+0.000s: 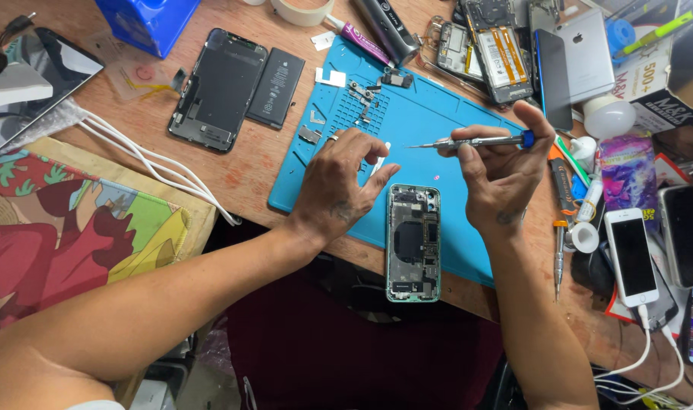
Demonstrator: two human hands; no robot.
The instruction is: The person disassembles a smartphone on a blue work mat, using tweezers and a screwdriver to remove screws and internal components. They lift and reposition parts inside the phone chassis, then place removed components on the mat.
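Blue box [151, 23], tape roll [301, 11], white bulb [610, 117], white phone [631, 256] on charging cable [641, 351].

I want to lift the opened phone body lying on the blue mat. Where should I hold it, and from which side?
Grip the opened phone body by its two long side edges, coming from above at its near end, which overhangs the blue mat. It lies flat with bare circuitry facing up, so fingers should probably stay off the inside. The left hand is closest.
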